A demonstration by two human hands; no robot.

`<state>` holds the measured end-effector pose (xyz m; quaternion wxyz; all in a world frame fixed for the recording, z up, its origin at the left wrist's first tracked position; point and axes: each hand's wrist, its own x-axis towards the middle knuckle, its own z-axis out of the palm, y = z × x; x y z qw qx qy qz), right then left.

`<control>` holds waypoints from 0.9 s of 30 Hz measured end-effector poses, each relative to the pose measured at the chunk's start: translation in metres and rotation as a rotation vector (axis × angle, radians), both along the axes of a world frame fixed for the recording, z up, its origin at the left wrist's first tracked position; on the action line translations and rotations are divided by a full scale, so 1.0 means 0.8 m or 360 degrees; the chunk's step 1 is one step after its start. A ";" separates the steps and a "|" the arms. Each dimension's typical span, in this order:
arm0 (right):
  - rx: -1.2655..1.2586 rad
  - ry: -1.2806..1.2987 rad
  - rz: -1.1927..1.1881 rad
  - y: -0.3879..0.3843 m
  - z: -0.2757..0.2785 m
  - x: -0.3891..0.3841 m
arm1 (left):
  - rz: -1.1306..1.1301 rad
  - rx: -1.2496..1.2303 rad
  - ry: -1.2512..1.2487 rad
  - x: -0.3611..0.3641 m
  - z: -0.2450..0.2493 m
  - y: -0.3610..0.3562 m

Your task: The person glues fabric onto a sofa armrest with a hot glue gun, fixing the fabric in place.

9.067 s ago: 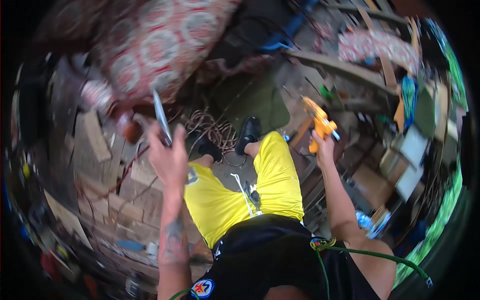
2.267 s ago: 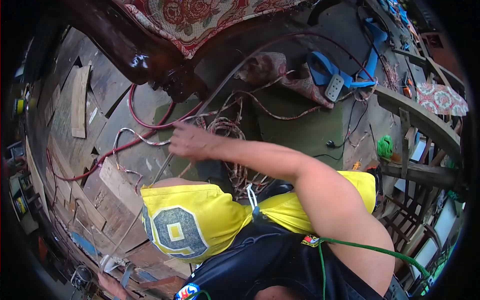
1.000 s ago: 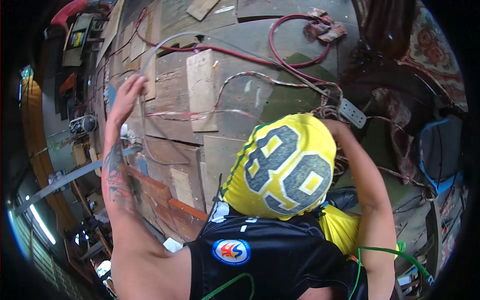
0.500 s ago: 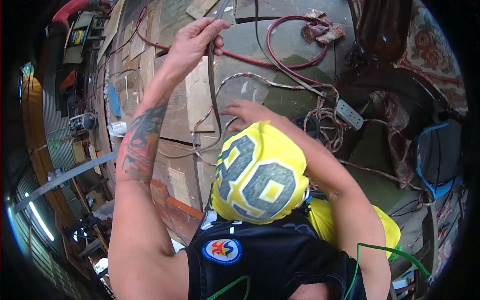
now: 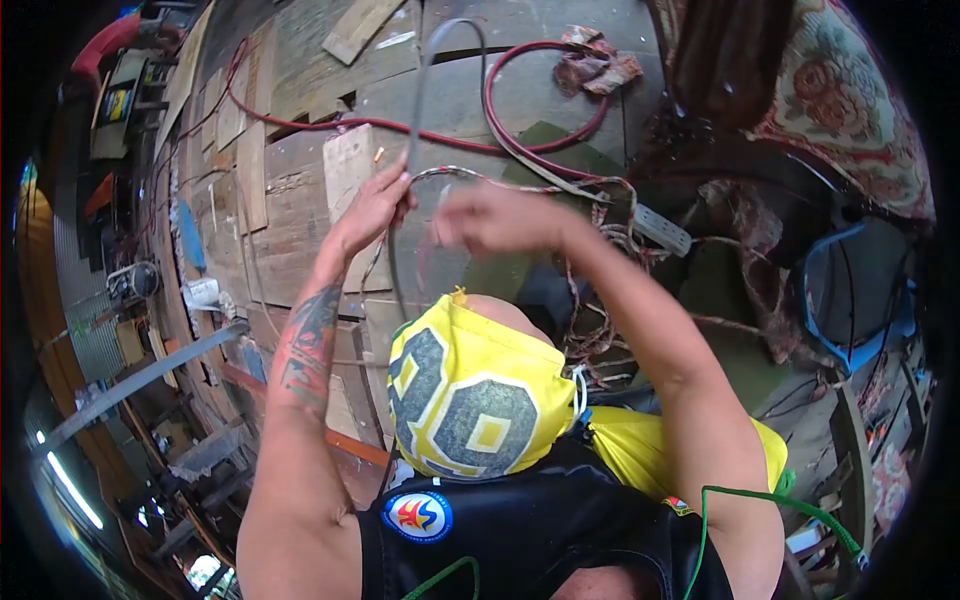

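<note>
My left hand [image 5: 376, 208] pinches a dark, flat strap [image 5: 414, 125], which arches above the hand and hangs below it. Across from it, my right hand [image 5: 490, 216] is smeared by motion, so its fingers and anything in them cannot be made out. It hovers near a speckled rope or cord [image 5: 455, 172] that curves behind both hands. Below the hands is yellow cloth [image 5: 470, 400] marked with dark numerals, over my lap.
A red hose [image 5: 380, 125] runs across the worn plywood [image 5: 300, 215] and loops near a crumpled rag [image 5: 600, 70]. A white power strip [image 5: 660, 232] lies right, beside tangled cord. A blue-rimmed chair [image 5: 860, 290] is far right. Someone's red sleeve [image 5: 105, 42] shows top left.
My left hand has come down and slightly left, still holding the strap. My right hand has lifted into a blur. The strap's upper part now bends over in a loop, and the view has shifted.
</note>
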<state>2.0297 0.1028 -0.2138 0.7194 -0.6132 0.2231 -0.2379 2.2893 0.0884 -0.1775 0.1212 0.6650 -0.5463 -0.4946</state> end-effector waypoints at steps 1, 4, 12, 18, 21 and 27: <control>0.0027 -0.0138 -0.0492 -0.017 0.026 -0.014 | -0.0159 0.0326 0.0086 -0.001 0.006 0.002; -0.1456 0.0046 -0.1328 -0.084 0.033 -0.045 | -0.0192 0.0668 0.0179 0.001 0.033 0.012; -0.1113 0.0889 -0.1033 -0.061 0.046 -0.062 | -0.0364 0.0402 -0.0223 -0.032 0.150 0.030; -0.0796 0.0696 -0.1387 -0.040 0.092 -0.032 | -0.0836 -0.1318 -0.0490 -0.140 0.111 0.060; -0.0808 0.0565 -0.1547 -0.039 0.088 -0.041 | -0.0291 -0.0585 0.0256 -0.159 0.066 0.058; -0.0830 0.0285 -0.1503 0.011 0.106 -0.096 | -0.0373 0.0020 0.0098 -0.113 0.165 0.050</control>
